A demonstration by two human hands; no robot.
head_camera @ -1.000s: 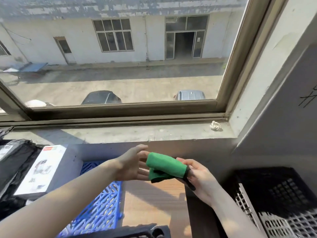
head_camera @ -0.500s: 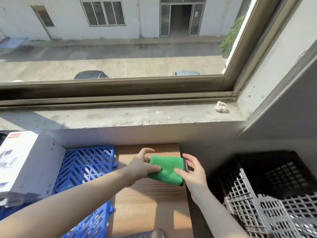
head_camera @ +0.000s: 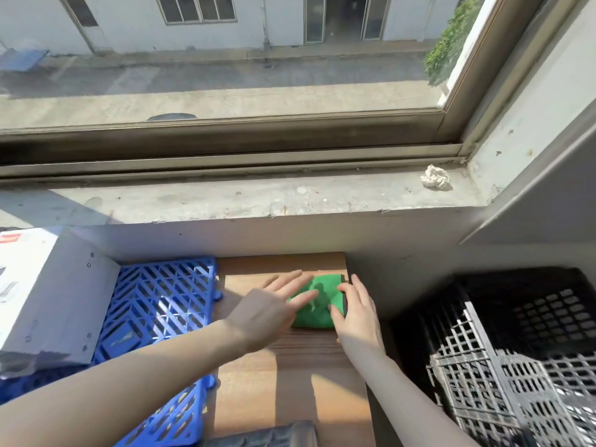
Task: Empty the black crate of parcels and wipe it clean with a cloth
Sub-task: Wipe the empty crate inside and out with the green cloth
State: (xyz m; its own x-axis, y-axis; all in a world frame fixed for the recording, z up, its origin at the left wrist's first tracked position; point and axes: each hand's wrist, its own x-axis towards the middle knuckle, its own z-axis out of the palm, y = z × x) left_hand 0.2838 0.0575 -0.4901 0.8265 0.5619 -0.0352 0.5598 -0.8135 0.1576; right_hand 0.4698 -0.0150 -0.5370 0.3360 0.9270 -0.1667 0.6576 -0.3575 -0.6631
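A folded green cloth (head_camera: 317, 301) lies flat on a wooden board (head_camera: 290, 382) below the window sill. My left hand (head_camera: 267, 308) is spread open, its fingertips resting on the cloth's left side. My right hand (head_camera: 354, 314) lies on the cloth's right edge with the fingers apart and on top; its thumb is hidden. The black crate (head_camera: 477, 343) stands to the right of the board, lower down, its lattice walls partly sunlit. No parcels show in the part of its inside that I see.
A blue plastic lattice (head_camera: 161, 301) lies left of the board, with a white carton (head_camera: 48, 295) on its left part. Crumpled paper (head_camera: 435, 177) sits on the concrete sill. A dark object (head_camera: 267, 435) pokes in at the bottom edge. A grey wall rises on the right.
The cloth was held up between both hands; now it lies flat on the board with both hands resting on it. My view has tilted downward.
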